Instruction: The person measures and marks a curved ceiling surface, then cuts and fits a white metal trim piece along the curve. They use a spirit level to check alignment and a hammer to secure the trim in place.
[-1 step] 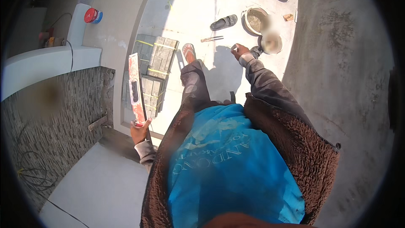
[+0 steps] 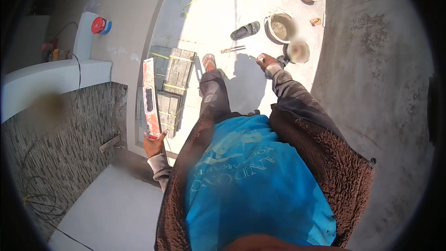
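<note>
Hardly anything has shifted: the left hand [image 2: 154, 145], at eight o'clock, stays clamped on the red slotted bar [image 2: 149, 83] at nine, a seemingly steady hold; the right hand [image 2: 266, 61] curls apart at one, contents unclear.

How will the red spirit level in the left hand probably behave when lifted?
The spirit level is probably stiff, as it looks straight though gripped by the left hand near one end. It may feel tip-heavy, with most of its length beyond the grip.
</note>
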`<act>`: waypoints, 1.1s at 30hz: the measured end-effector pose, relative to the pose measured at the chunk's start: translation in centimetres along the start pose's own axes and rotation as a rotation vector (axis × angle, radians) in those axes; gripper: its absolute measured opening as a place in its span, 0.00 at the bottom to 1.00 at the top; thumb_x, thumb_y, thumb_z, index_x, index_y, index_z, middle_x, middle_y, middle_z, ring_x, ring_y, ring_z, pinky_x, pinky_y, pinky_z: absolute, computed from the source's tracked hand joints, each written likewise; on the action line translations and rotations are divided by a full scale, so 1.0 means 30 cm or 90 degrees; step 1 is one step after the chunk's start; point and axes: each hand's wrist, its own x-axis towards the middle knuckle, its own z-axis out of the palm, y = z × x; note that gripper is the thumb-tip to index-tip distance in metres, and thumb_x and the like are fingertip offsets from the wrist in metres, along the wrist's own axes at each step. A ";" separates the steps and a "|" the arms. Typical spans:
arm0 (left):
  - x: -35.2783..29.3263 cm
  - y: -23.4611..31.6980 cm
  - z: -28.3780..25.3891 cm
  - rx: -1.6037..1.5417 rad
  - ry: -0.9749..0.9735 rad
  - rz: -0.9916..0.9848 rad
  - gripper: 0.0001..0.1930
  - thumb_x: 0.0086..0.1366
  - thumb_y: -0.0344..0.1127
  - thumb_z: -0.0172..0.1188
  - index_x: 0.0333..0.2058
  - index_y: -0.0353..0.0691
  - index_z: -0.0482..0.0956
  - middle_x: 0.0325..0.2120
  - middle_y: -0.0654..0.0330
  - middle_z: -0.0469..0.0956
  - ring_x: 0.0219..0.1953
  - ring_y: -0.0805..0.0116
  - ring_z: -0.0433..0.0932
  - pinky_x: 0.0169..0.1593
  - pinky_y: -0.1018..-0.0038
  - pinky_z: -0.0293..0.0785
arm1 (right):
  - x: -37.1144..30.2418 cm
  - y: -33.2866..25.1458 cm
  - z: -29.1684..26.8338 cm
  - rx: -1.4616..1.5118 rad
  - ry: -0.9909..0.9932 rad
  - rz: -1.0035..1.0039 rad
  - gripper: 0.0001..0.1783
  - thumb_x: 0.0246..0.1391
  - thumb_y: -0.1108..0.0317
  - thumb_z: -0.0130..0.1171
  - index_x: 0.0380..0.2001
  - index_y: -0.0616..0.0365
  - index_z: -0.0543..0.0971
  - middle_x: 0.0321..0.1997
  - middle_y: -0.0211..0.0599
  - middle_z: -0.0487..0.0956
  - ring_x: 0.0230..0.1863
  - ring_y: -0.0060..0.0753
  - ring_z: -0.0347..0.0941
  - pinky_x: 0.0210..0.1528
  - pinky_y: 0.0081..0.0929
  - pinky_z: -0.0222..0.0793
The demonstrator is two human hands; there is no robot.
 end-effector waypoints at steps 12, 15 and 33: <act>1.193 1.950 -0.061 0.160 -0.056 0.499 0.33 0.45 0.45 0.72 0.48 0.33 0.75 0.28 0.47 0.82 0.33 0.46 0.82 0.38 0.57 0.77 | 0.445 0.364 -0.366 0.184 0.113 0.511 0.21 0.49 0.53 0.67 0.43 0.52 0.83 0.38 0.45 0.83 0.44 0.45 0.80 0.52 0.39 0.73; 1.397 2.347 -0.013 0.203 -0.107 0.568 0.31 0.46 0.48 0.71 0.46 0.35 0.76 0.26 0.48 0.82 0.31 0.47 0.83 0.36 0.57 0.77 | 0.760 0.054 -0.560 0.011 0.356 0.442 0.30 0.49 0.53 0.71 0.52 0.55 0.77 0.51 0.53 0.77 0.54 0.53 0.73 0.56 0.43 0.69; 2.031 4.353 0.395 0.385 -0.306 0.902 0.28 0.42 0.50 0.71 0.43 0.41 0.82 0.23 0.50 0.82 0.28 0.48 0.83 0.33 0.57 0.78 | 2.939 -0.661 -1.958 -0.199 0.071 -0.500 0.48 0.47 0.41 0.67 0.67 0.50 0.62 0.51 0.32 0.72 0.53 0.34 0.71 0.49 0.37 0.67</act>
